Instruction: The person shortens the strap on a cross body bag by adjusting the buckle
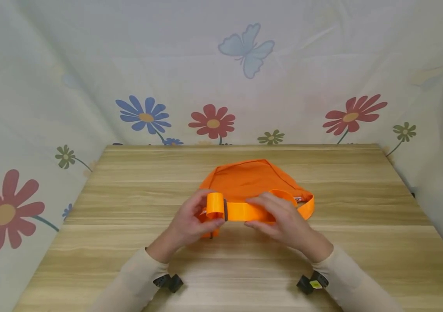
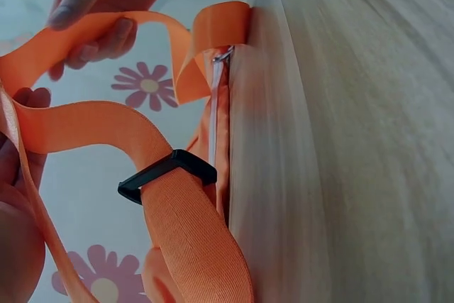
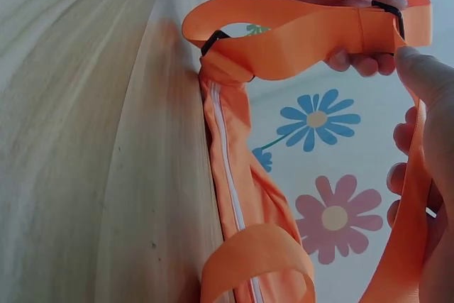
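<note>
An orange fabric bag (image 1: 254,177) lies on the table, its white zipper (image 3: 227,157) visible in the wrist views. Its wide orange strap (image 1: 242,211) is raised in front of it between both hands. My left hand (image 1: 192,219) grips the strap beside a black slider buckle (image 1: 226,210), where a strap loop stands up. My right hand (image 1: 281,216) pinches the strap a little to the right, thumb below and fingers above. A second black buckle (image 2: 170,172) sits on the strap close to the bag. Part of the bag is hidden behind the hands.
The wood-grain table (image 1: 135,186) extends around the bag on all sides. Behind it and at the sides hangs a pale cloth (image 1: 178,52) printed with flowers and a butterfly. Each wrist bears a small black device (image 1: 168,282).
</note>
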`<state>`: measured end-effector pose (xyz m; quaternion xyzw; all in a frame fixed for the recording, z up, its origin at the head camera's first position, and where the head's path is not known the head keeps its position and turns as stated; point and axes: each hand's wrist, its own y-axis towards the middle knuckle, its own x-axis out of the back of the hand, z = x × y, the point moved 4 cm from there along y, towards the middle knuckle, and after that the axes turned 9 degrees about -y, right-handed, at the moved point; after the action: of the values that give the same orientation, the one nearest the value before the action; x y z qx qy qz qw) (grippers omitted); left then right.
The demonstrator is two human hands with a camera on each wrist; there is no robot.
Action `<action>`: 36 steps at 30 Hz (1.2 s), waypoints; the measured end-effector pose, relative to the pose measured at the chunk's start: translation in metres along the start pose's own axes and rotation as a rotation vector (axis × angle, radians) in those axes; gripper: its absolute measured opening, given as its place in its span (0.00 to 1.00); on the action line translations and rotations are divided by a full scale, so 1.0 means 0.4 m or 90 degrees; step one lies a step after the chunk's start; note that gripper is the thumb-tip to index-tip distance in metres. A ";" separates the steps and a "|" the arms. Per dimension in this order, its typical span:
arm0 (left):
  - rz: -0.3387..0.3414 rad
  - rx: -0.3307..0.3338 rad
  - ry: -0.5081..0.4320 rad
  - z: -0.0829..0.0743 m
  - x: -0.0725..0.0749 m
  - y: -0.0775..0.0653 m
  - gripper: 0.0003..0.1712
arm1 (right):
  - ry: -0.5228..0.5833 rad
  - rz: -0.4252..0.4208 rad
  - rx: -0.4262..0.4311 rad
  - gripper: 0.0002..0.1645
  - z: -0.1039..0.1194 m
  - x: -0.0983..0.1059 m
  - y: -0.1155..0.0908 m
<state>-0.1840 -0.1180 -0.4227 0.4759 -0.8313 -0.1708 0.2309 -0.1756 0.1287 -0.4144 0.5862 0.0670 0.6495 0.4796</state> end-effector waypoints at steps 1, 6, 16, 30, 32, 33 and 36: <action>0.004 0.001 0.003 0.001 -0.001 0.000 0.31 | 0.003 -0.001 0.000 0.27 0.001 -0.002 0.001; 0.027 0.017 0.019 0.005 -0.005 -0.001 0.34 | 0.013 -0.001 0.007 0.26 0.009 -0.012 0.008; 0.087 0.040 0.021 0.004 -0.019 0.008 0.44 | 0.017 0.029 -0.004 0.29 0.019 -0.023 0.011; 0.154 0.106 0.149 -0.007 -0.031 0.029 0.53 | 0.057 0.055 -0.018 0.33 0.025 -0.034 0.008; 0.164 0.123 0.140 -0.006 -0.033 0.031 0.54 | 0.067 0.053 -0.019 0.32 0.025 -0.035 0.008; 0.169 0.131 0.134 -0.005 -0.033 0.031 0.55 | 0.074 0.053 -0.022 0.32 0.024 -0.036 0.007; 0.181 0.151 0.138 -0.002 -0.033 0.030 0.54 | 0.087 0.050 -0.038 0.33 0.020 -0.038 0.003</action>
<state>-0.1862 -0.1007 -0.4191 0.3928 -0.8748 0.0144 0.2831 -0.1720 0.1137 -0.4216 0.5281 0.0573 0.7082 0.4650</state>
